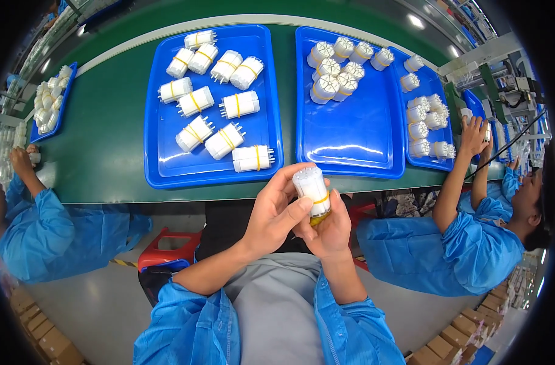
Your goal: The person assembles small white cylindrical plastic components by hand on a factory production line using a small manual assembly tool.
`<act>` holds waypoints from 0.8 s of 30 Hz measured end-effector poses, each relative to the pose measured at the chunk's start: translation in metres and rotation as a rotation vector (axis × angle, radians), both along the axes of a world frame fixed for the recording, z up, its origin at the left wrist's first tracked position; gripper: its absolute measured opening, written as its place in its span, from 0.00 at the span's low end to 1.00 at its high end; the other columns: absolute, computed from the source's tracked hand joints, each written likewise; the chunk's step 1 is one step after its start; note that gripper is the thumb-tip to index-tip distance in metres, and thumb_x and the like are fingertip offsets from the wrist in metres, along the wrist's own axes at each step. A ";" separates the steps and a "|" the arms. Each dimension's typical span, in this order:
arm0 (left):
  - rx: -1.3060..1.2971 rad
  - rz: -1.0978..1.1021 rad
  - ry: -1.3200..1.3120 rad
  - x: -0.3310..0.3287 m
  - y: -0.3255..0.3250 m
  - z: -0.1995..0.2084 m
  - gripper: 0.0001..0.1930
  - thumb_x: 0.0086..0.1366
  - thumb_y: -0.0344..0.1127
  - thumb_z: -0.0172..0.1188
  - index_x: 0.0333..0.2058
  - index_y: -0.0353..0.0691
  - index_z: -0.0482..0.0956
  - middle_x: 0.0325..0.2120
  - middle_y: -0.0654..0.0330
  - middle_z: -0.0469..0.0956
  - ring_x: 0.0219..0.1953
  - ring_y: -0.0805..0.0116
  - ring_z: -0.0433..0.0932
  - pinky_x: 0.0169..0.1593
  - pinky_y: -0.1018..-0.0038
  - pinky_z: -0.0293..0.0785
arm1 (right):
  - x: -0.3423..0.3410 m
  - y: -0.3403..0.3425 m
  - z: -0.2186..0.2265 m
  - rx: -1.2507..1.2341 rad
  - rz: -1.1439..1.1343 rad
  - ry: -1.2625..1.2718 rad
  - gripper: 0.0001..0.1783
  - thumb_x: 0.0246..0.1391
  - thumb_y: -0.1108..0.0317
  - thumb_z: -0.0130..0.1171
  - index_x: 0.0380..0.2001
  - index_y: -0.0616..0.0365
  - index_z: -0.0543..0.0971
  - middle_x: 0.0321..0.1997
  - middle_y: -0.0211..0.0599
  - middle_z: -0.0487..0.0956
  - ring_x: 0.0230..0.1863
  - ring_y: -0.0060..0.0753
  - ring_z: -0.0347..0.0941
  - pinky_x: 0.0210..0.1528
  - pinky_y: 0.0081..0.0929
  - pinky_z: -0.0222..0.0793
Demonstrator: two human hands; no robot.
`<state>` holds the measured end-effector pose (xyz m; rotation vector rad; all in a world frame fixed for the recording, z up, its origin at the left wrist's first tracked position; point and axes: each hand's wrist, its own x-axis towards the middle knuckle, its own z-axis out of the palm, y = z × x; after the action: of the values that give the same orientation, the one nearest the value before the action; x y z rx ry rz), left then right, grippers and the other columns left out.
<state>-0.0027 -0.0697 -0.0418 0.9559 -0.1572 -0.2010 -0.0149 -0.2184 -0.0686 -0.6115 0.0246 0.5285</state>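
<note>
In front of my body, just off the table's near edge, I hold a bundle of white plastic tubes (311, 186) with a yellow rubber band round it. It stands tilted, its clear-tipped end up. My left hand (272, 213) grips it from the left, thumb pressed on its side. My right hand (331, 230) closes round its lower right; something yellow shows at the base there, too hidden to name. Beyond my hands, the left blue tray (156, 140) carries several similar banded bundles lying on their sides. In the right blue tray (350, 137), several bundles stand upright toward the back.
The green table (107, 152) curves across the view. Another blue tray (432, 137) with bundles lies at the right, near a co-worker's hands (474, 137). At the far left a co-worker's hand (22, 159) is below a tray of white parts (49, 100). A red stool (168, 246) stands below.
</note>
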 end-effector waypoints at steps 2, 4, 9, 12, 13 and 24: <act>0.005 -0.009 0.049 -0.003 0.003 0.002 0.28 0.68 0.38 0.58 0.61 0.34 0.60 0.52 0.49 0.73 0.49 0.66 0.76 0.48 0.72 0.76 | 0.000 0.003 0.003 -0.180 -0.059 -0.067 0.36 0.64 0.37 0.43 0.56 0.61 0.70 0.34 0.33 0.77 0.17 0.16 0.65 0.19 0.16 0.58; 0.009 -0.015 0.097 -0.004 0.003 0.001 0.28 0.67 0.39 0.58 0.61 0.34 0.61 0.52 0.49 0.73 0.51 0.66 0.75 0.52 0.71 0.74 | 0.001 0.005 0.006 -0.360 -0.115 -0.134 0.36 0.63 0.37 0.44 0.56 0.61 0.70 0.34 0.34 0.77 0.17 0.16 0.65 0.19 0.16 0.59; -0.030 0.006 0.024 -0.002 0.001 0.007 0.26 0.66 0.35 0.59 0.59 0.34 0.63 0.51 0.49 0.74 0.51 0.66 0.75 0.54 0.70 0.74 | -0.003 0.008 0.006 -0.053 -0.087 0.058 0.34 0.62 0.39 0.48 0.55 0.61 0.70 0.33 0.37 0.77 0.16 0.19 0.64 0.19 0.17 0.60; -0.022 -0.013 0.002 -0.004 0.001 0.008 0.27 0.66 0.35 0.60 0.60 0.34 0.63 0.51 0.49 0.74 0.52 0.66 0.75 0.54 0.70 0.74 | -0.004 0.009 0.007 -0.030 -0.105 0.038 0.33 0.62 0.41 0.47 0.54 0.62 0.71 0.31 0.40 0.77 0.16 0.20 0.64 0.18 0.18 0.60; -0.022 -0.013 0.002 -0.005 0.001 0.009 0.27 0.66 0.35 0.60 0.60 0.34 0.63 0.51 0.49 0.74 0.52 0.66 0.75 0.54 0.70 0.74 | -0.003 0.008 0.007 -0.030 -0.104 0.038 0.33 0.62 0.41 0.47 0.54 0.62 0.71 0.31 0.40 0.77 0.16 0.20 0.64 0.18 0.18 0.60; 0.046 0.004 -0.016 -0.008 0.001 0.009 0.27 0.64 0.34 0.62 0.58 0.34 0.63 0.50 0.50 0.75 0.52 0.65 0.75 0.55 0.69 0.72 | -0.003 0.007 0.006 0.022 -0.045 -0.024 0.33 0.63 0.42 0.46 0.53 0.63 0.71 0.29 0.42 0.77 0.17 0.22 0.65 0.19 0.18 0.60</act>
<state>-0.0105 -0.0691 -0.0331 1.0033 -0.1654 -0.1939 -0.0184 -0.2112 -0.0629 -0.5941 0.0102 0.4776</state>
